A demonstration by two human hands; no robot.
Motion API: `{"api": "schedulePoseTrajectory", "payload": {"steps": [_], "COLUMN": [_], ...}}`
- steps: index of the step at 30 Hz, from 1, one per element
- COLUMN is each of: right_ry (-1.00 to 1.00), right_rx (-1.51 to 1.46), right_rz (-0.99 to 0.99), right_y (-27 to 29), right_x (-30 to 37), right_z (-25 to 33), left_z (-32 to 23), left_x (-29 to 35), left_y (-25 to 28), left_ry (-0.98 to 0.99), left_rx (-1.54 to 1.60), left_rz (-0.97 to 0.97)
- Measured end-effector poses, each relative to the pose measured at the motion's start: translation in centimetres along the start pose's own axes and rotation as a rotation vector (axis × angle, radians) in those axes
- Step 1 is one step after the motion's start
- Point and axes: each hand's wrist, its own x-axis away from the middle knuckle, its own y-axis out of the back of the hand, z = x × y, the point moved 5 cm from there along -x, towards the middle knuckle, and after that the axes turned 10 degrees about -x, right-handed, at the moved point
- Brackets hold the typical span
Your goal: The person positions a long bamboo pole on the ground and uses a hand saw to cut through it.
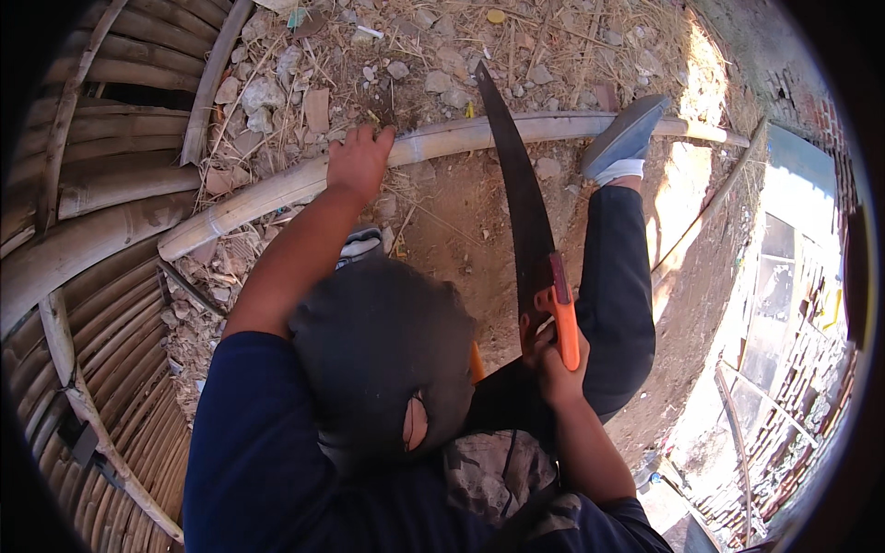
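Observation:
A long pale bamboo pole lies across the ground in front of me. My left hand presses on it left of the middle, fingers curled over its far side. In my right hand is a handsaw with a dark blade and an orange handle, which my fingers wrap around. The blade points away from me and crosses above the pole; whether its teeth touch the bamboo I cannot tell. A grey shoe on my right foot rests on the pole, right of the saw.
Bamboo slats form a structure along the left. Rubble and dry straw lie beyond the pole. A black cap hides part of the ground near me. At the right stand a brick wall and a thin stick.

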Motion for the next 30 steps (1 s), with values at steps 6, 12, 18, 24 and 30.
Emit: {"api": "schedulePoseTrajectory", "payload": {"steps": [6, 12, 18, 24, 30], "right_ry": [0.032, 0.079, -0.070, 0.018, 0.059], "right_rx": [0.165, 0.086, 0.165, 0.182, 0.108], "right_rz": [0.162, 0.089, 0.150, 0.101, 0.146], "right_y": [-1.3, -0.3, -1.4, -0.9, -1.5], "right_x": [-5.1, 0.0, -6.0, -0.4, -8.9], "right_z": [-2.8, -1.9, -1.6, -0.9, -0.7], "left_z": [0.3, -0.2, 0.2, -0.2, -0.1], "left_x": [0.3, 0.3, 0.6, 0.6, 0.6], "left_y": [-0.6, -0.6, -0.1, -1.0, -0.7], "left_ry": [-0.003, 0.008, -0.005, 0.008, -0.017], "left_rx": [0.025, -0.023, -0.010, -0.062, -0.063], "left_rz": [-0.012, -0.028, 0.031, -0.034, -0.035]}}
